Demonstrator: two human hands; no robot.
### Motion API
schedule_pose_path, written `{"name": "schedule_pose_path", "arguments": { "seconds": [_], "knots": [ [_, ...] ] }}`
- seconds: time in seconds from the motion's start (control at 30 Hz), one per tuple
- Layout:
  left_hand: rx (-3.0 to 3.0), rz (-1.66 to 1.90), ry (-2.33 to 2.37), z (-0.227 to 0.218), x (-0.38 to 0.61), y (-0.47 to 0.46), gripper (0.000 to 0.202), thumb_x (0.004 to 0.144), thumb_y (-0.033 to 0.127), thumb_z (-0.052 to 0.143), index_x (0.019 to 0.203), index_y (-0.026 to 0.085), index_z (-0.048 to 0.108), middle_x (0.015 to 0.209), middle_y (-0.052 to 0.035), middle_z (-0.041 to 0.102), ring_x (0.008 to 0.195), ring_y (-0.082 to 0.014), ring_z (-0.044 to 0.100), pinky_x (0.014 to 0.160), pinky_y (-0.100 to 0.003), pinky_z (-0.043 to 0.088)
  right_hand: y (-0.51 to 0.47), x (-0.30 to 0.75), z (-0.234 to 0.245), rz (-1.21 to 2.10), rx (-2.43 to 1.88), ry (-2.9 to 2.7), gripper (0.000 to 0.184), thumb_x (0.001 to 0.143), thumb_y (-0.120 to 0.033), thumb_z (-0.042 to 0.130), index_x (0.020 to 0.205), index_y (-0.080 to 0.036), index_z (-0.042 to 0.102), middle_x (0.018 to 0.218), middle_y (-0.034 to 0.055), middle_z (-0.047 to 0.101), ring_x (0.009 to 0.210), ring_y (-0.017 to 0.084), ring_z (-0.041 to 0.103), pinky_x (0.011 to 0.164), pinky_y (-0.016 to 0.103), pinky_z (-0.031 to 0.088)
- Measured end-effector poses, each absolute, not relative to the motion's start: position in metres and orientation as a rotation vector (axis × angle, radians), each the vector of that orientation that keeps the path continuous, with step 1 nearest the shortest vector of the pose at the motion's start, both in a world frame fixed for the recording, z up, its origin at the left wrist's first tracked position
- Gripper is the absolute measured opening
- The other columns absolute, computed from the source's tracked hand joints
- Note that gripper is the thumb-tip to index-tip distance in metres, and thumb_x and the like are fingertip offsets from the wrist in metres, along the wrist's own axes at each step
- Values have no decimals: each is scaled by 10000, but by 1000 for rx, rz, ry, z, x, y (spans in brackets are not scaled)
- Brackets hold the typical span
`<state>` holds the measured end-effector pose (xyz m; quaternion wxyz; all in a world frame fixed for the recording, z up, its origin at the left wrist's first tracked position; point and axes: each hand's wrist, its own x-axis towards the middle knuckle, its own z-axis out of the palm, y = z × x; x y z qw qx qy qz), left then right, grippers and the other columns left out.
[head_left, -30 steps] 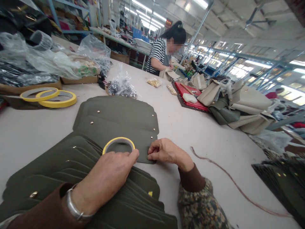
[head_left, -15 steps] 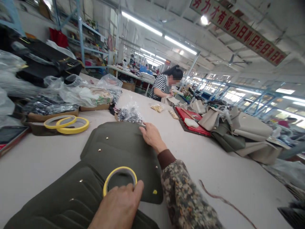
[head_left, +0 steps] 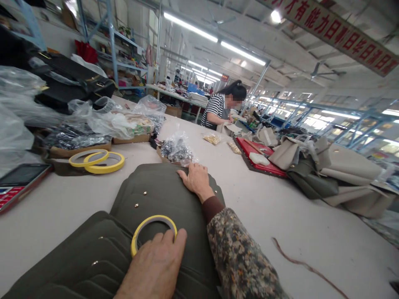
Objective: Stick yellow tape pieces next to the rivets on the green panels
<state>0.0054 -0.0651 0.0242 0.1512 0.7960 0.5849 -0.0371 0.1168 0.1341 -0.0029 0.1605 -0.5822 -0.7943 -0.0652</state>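
Observation:
My left hand (head_left: 154, 265) is closed around the near side of a roll of yellow tape (head_left: 134, 241), over the dark green leather pieces. My right hand (head_left: 197, 180) lies on the far edge of a dark green leather panel (head_left: 162, 187), thumb spread from the fingers. Its fingertips reach the panel's edge beside a clear bag of small metal parts (head_left: 177, 151). Small metal studs show on the panel. More dark green pieces (head_left: 71, 253) overlap in a layered stack at lower left, partly hidden by my left hand.
Two more yellow tape rolls (head_left: 106, 162) lie at left, near a phone with red keys (head_left: 25, 182). Plastic bags and boxes crowd the back left. A red board (head_left: 258, 155) and beige leather pieces (head_left: 349, 164) lie at right. A brown cord (head_left: 299, 262) lies nearer. A co-worker (head_left: 218, 108) works across the table.
My right hand has gone from the panel's far right corner to flatter on its far edge. The panel's right side with a yellow scrap no longer shows. The view has shifted slightly left.

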Motion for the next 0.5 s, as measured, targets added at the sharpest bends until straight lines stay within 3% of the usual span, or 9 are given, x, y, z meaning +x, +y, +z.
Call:
{"name": "schedule_pose_path", "arguments": {
  "seconds": [0.17, 0.33, 0.5],
  "knots": [
    [2353, -75, 1685, 17, 7, -68, 576, 825, -53, 229, 1183, 202, 602, 1006, -115, 683, 923, -278, 675, 786, -480, 557, 103, 119, -3, -140, -1637, -2337, 502, 924, -587, 500, 1130, -154, 646, 1073, 160, 670, 1060, 318, 575, 956, 453, 350],
    [2390, -73, 1686, 17, 6, -69, 555, 850, -43, 241, 1221, 196, 578, 998, -118, 691, 886, -259, 686, 788, -457, 561, 90, 123, -3, -64, -1590, -2340, 539, 934, -552, 517, 1310, -169, 558, 1205, 148, 643, 1131, 301, 554, 985, 429, 365],
    [2434, -82, 1643, 25, 3, -67, 423, 905, 20, 297, 1157, 182, 596, 972, -106, 690, 880, -249, 685, 812, -431, 544, 89, 121, -6, 34, -1580, -2426, 465, 973, -533, 459, 1232, -190, 637, 1233, 130, 640, 1159, 293, 545, 993, 428, 386]
  ]
}}
